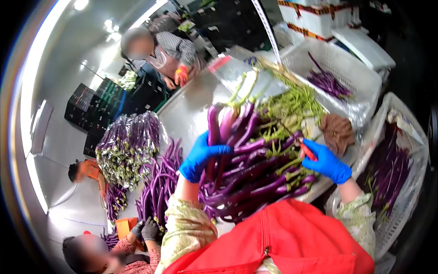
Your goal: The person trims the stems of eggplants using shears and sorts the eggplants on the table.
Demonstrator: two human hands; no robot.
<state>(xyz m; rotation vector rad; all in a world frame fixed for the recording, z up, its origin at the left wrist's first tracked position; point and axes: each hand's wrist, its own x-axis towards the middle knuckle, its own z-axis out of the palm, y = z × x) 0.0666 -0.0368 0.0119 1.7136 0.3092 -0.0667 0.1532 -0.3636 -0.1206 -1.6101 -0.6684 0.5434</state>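
Note:
My left hand [203,157], in a blue glove, is closed around a bunch of long purple eggplants [232,123] with their green stems pointing away from me. In my right hand [327,160], also blue-gloved, is a small red-handled tool [309,150]. Its tip lies against the stem ends of the eggplants, and the blade is too small to make out. Beneath and between both hands spreads a pile of loose eggplants [255,185]. Just beyond the right hand lies a heap of green stem trimmings [292,109], with a brown cloth [337,134] beside it.
Plastic-lined white crates [365,82] with eggplants stand at the right. Bagged eggplants [130,141] and more loose ones [162,182] cover the table's left side. A co-worker's gray-gloved hands [148,229] touch eggplants there. Another person [171,59] stands across the metal table [180,109].

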